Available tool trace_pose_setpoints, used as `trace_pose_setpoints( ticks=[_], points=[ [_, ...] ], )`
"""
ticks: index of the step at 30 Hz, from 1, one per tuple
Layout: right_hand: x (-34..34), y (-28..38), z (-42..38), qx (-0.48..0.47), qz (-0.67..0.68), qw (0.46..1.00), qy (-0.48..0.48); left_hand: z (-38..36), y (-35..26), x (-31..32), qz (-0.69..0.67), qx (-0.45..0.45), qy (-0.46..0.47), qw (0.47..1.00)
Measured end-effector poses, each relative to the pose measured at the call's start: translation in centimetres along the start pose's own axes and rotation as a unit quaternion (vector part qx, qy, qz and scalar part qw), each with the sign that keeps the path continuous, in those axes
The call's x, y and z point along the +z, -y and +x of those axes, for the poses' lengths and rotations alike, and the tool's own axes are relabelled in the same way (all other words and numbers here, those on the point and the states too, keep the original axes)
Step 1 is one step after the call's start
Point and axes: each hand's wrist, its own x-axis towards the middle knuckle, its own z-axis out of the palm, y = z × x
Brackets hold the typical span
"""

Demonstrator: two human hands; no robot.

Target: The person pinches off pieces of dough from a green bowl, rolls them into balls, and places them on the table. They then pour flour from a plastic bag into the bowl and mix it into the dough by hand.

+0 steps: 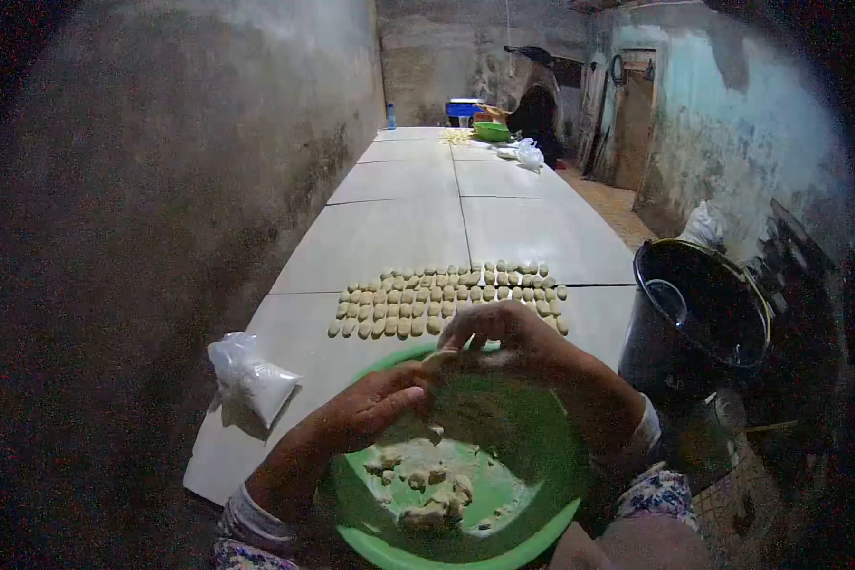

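Observation:
My left hand (pixel 387 401) and my right hand (pixel 511 340) meet above the far side of a green basin (pixel 378 543). A small pale piece of dough (pixel 439 357) shows between their closed fingers, partly hidden by them. Down in the basin lie crumbly dough lumps (pixel 437 503) and loose white flour. Just beyond the basin, several rows of small oval dough pieces (pixel 404 309) lie on the white tiled table (pixel 389 228); my right hand covers part of the nearest row.
A plastic bag of white powder (pixel 252 380) rests at the table's left edge. To the right stands a large black bucket (pixel 665 347). At the far end are a green bowl (pixel 491 132), a blue container (pixel 463 109) and a white plastic bag (pixel 528 155).

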Motion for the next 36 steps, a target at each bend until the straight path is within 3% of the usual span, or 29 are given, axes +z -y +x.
trace_pose_setpoints(
  ticks=[2,4,6,10,11,13,16,18,21,23,30,31,32,34,36],
  points=[
    [-1.8,-0.1,0.2,-0.071,-0.067,0.987,-0.126,0.1,-1.3,0.2,0.039,-0.042,-0.050,0.997],
    [-5.0,-2.0,0.7,-0.047,-0.112,0.966,-0.227,0.0,-1.6,0.4,0.057,-0.065,-0.038,0.996],
    [-9.0,-6.4,1.2,-0.031,-0.040,0.956,-0.288,0.3,-0.8,0.7,0.014,-0.074,-0.027,0.997],
    [-14.3,-14.4,0.2,0.051,-0.199,0.863,-0.462,0.7,-1.0,1.0,0.000,-0.083,-0.019,0.996],
    [-14.5,-14.7,-0.3,0.050,-0.199,0.862,-0.463,0.6,-0.8,0.9,-0.006,-0.080,-0.019,0.997],
    [-14.7,-16.0,-1.7,0.199,-0.306,0.799,-0.478,0.6,-1.2,1.0,-0.020,-0.085,-0.015,0.996],
    [-14.7,-18.1,-2.7,0.264,-0.385,0.747,-0.473,0.6,-1.4,1.2,-0.032,-0.098,-0.010,0.995],
    [-15.1,-18.7,-3.0,0.349,-0.369,0.732,-0.454,0.6,-1.4,0.9,0.049,-0.107,-0.001,0.993],
    [-15.4,-20.1,-3.6,0.346,-0.364,0.733,-0.459,0.6,-1.4,1.0,0.017,-0.113,0.001,0.993],
    [-15.4,-20.3,-3.6,0.424,-0.361,0.728,-0.399,0.6,-1.2,1.1,0.009,-0.122,0.009,0.992],
    [-15.7,-22.1,-3.5,0.444,-0.361,0.691,-0.443,0.6,-0.2,0.9,0.036,-0.102,0.013,0.994],
    [-15.0,-21.8,-3.7,0.381,-0.170,0.736,-0.533,0.6,-0.4,0.9,0.043,-0.092,0.013,0.995],
    [-14.6,-21.4,-3.8,0.381,-0.171,0.736,-0.533,0.5,-0.4,0.9,0.043,-0.091,0.012,0.995],
    [-14.3,-21.0,-3.8,0.368,-0.388,0.710,-0.458,0.5,-0.5,1.1,0.036,-0.107,0.008,0.994],
    [-14.7,-21.4,-3.6,0.389,-0.420,0.697,-0.432,0.6,-0.8,1.0,0.060,-0.109,0.015,0.992]
  ],
)
